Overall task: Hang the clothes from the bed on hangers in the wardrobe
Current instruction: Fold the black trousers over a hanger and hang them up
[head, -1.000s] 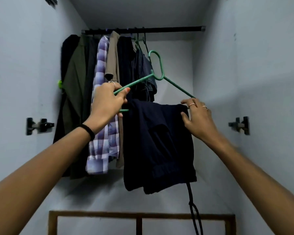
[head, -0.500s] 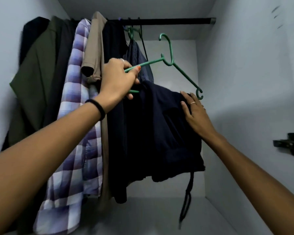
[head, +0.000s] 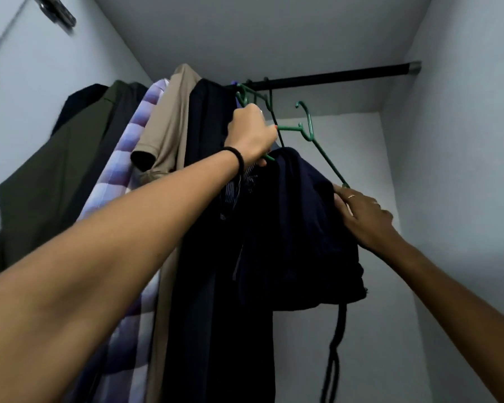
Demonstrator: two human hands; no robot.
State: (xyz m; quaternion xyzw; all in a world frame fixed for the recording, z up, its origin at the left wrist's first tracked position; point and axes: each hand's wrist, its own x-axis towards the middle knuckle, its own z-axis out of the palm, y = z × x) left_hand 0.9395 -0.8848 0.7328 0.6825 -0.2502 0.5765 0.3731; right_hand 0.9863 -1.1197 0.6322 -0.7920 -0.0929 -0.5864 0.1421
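A dark navy garment [head: 300,228] is draped over the bar of a green hanger [head: 309,132], with a drawstring [head: 336,344] dangling below it. My left hand [head: 249,135] grips the hanger's left arm. My right hand [head: 361,216] holds the garment's upper right edge at the hanger's right end, fingers curled on the cloth. The hanger's hook sits just below the black wardrobe rail [head: 332,78], apart from it.
Several clothes hang on the rail's left part: a dark green jacket [head: 56,181], a purple checked shirt [head: 134,158], a beige shirt [head: 172,120] and dark pieces [head: 210,112]. The rail's right stretch is bare. White wardrobe walls close in on both sides.
Both hands have lifted the hanger with the navy garment higher and closer to the rail. My view has tilted upward and moved in.
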